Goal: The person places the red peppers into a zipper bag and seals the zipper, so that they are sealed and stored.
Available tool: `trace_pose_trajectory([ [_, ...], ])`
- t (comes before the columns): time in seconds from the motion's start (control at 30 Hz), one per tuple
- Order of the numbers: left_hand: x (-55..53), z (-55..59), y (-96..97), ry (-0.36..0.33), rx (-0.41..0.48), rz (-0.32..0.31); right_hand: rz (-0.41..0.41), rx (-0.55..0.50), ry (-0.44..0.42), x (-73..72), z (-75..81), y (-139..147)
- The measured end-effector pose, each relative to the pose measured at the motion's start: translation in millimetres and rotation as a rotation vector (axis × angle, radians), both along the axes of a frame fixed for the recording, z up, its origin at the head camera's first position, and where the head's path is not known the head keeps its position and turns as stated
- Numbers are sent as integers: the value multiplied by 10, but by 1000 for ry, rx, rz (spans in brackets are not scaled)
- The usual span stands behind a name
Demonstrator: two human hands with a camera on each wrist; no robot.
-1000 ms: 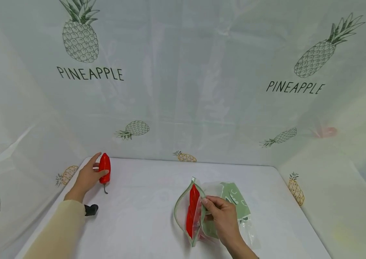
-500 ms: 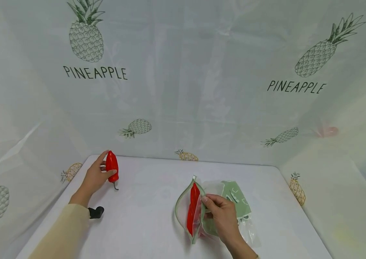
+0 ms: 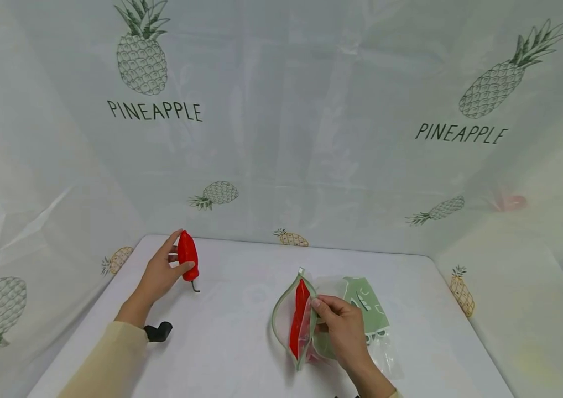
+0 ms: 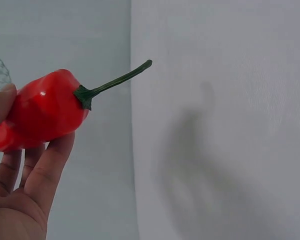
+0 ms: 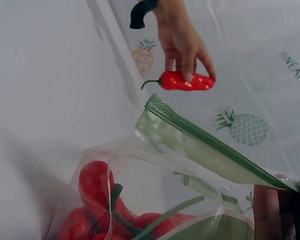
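Note:
My left hand (image 3: 159, 273) holds a red pepper (image 3: 188, 255) between thumb and fingers, over the left part of the table. In the left wrist view the pepper (image 4: 50, 110) has a long curved green stem (image 4: 117, 81), and its shadow falls on the table beside it. My right hand (image 3: 343, 326) pinches the rim of a clear and green zip bag (image 3: 281, 309), whose mouth gapes toward the left. Red peppers (image 3: 299, 318) lie inside that bag. The right wrist view shows several of them with green stems (image 5: 95, 185) through the clear film, below the green zip strip (image 5: 215, 142).
A second green and clear bag (image 3: 368, 307) lies flat behind and right of my right hand. The white table (image 3: 232, 331) is bounded by a pineapple-print sheet (image 3: 281, 138) at the back and sides. A black wrist camera mount (image 3: 159, 331) sticks out from the left wrist.
My left hand has carried the pepper to the right, toward the bag. The right hand keeps its pinch on the bag's rim, almost still. The head view has shifted slightly.

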State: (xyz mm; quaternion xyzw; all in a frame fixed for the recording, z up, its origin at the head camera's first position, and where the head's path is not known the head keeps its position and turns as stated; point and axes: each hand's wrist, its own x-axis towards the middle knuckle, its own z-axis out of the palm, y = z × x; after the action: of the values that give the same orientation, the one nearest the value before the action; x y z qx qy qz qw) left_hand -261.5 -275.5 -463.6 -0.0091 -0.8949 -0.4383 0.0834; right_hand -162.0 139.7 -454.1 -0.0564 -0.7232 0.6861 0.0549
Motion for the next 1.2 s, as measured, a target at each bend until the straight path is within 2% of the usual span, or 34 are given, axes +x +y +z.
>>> trace_pose_trajectory([
  [0.37,141,146,264,24,59,-48,-6,-2,9,-8,27,-15],
  [0.6,213,197,397,32,70,-71,-8,-11,14,-17,20,-17],
  [0.9,333,219,526,4,90,-111,-6,7,14,-7,16,-22],
  [1.2,442,197,658,-58,116,-152,-2,12,13,11,27,-26],
])
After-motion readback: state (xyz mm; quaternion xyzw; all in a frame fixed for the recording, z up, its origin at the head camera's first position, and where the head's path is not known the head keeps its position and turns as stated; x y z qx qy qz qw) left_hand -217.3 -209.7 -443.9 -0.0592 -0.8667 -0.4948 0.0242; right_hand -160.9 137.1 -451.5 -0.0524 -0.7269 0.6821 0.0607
